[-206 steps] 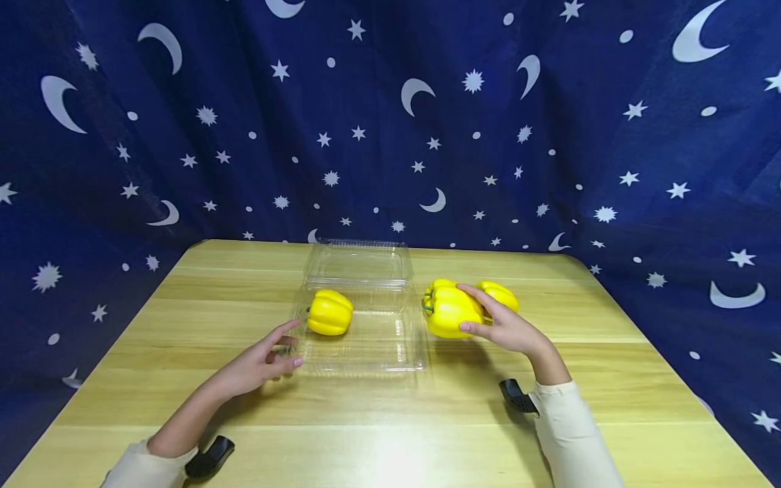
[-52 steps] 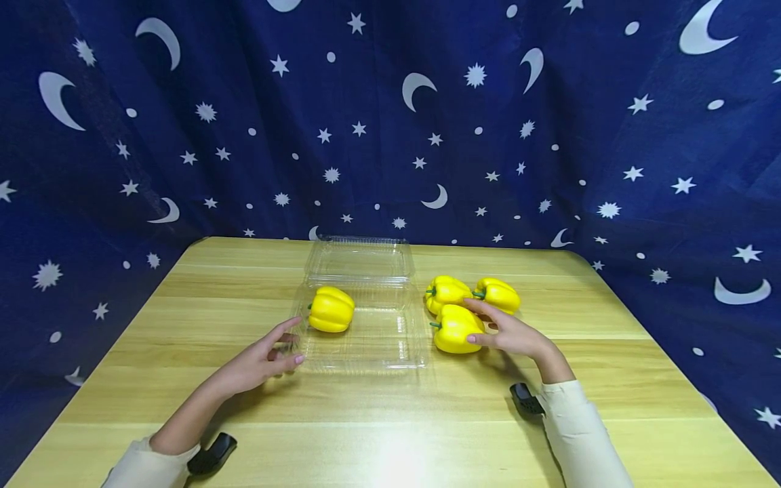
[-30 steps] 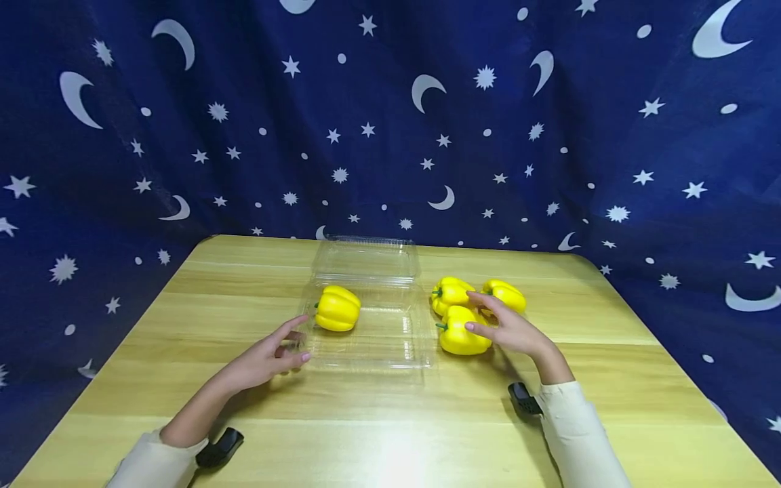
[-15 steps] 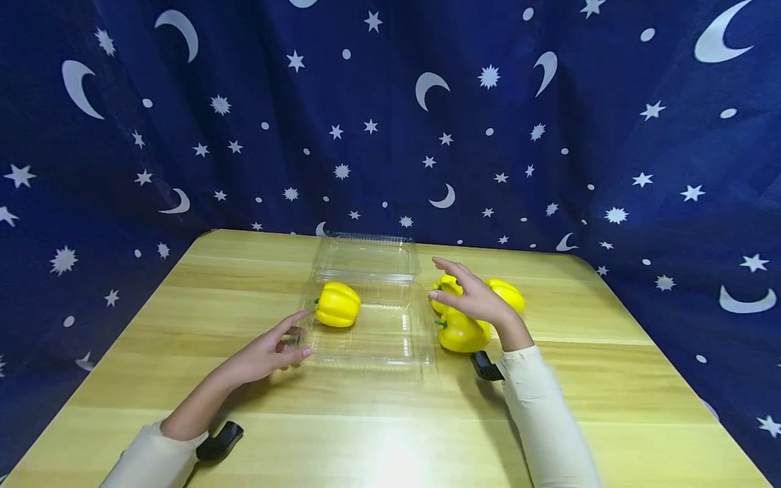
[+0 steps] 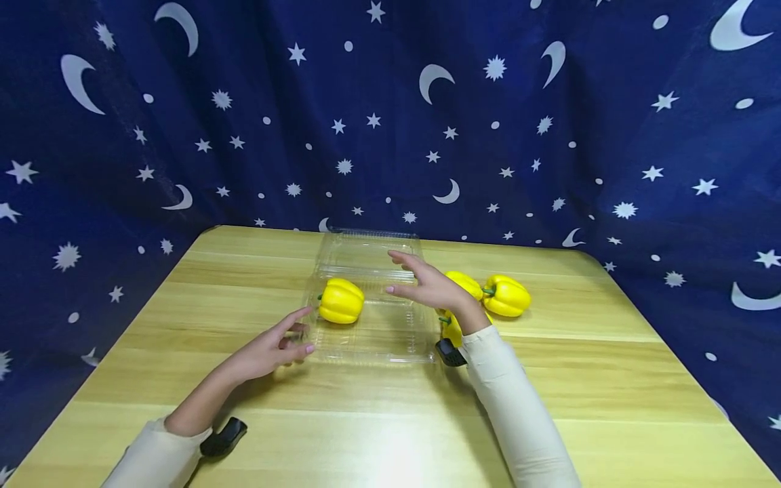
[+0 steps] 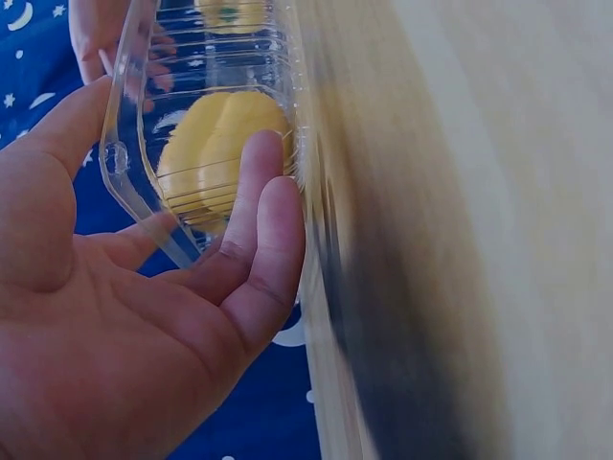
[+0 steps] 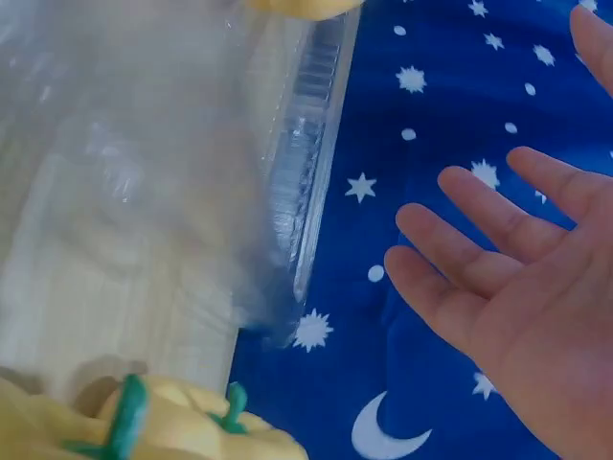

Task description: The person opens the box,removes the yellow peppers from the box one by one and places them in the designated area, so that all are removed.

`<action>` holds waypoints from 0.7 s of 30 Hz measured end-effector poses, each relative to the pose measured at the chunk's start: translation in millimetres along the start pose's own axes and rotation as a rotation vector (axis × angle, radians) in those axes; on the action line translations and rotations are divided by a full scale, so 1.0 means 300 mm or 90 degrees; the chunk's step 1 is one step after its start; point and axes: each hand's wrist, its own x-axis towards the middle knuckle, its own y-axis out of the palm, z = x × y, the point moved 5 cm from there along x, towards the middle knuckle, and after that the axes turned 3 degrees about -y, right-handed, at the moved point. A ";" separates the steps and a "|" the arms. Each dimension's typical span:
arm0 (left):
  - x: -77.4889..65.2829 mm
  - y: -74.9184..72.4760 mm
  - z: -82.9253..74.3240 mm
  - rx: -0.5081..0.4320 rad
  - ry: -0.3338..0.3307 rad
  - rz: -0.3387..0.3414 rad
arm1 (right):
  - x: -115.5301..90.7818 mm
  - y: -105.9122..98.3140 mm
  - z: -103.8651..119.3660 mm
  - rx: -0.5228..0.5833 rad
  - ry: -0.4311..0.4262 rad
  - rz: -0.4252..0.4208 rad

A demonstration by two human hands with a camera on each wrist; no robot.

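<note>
An open clear plastic clamshell container (image 5: 378, 344) lies on the table with its lid folded back. Inside its left part sits a yellow bell pepper (image 5: 342, 301), also visible through the wall in the left wrist view. My left hand (image 5: 262, 354) is beside the container's left wall, fingers loosely bent around nothing; whether they touch the plastic I cannot tell. Over the container's right side hovers my right hand (image 5: 432, 287), fingers spread and holding nothing. To its right are three more yellow bell peppers: one at the back (image 5: 465, 283), one in front (image 5: 450, 330), partly hidden by my wrist, and one farther right (image 5: 508, 296).
The wooden table (image 5: 342, 420) ends at a dark blue curtain (image 5: 378, 135) with moons and stars, which surrounds its back and sides. A black wrist camera (image 5: 224, 438) hangs under my left wrist and another (image 5: 450, 352) under the right.
My right hand held a bell pepper earlier, set it down in front of the other two, let go, then rose and moved left over the container. My left hand has stayed beside the container.
</note>
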 end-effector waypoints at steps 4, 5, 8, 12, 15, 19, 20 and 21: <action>-0.003 -0.008 0.002 0.003 0.000 -0.006 | 0.047 0.021 0.027 -0.036 -0.011 0.037; -0.004 -0.009 0.003 0.005 -0.001 -0.006 | 0.058 0.029 0.034 -0.046 -0.012 0.048; -0.007 -0.010 0.007 0.005 -0.003 -0.005 | 0.087 0.061 0.049 -0.070 -0.010 0.093; -0.006 -0.005 0.010 0.001 -0.003 -0.003 | 0.117 0.112 0.059 -0.094 -0.005 0.150; -0.002 -0.001 0.007 0.000 0.001 0.000 | 0.132 0.143 0.065 -0.109 0.006 0.183; 0.002 0.001 0.001 -0.006 0.004 0.002 | 0.146 0.175 0.078 -0.127 0.017 0.212; 0.002 0.001 0.000 -0.007 0.004 0.003 | 0.150 0.182 0.081 -0.132 0.018 0.215; 0.003 0.001 -0.001 -0.008 0.004 0.004 | 0.154 0.188 0.083 -0.137 0.022 0.218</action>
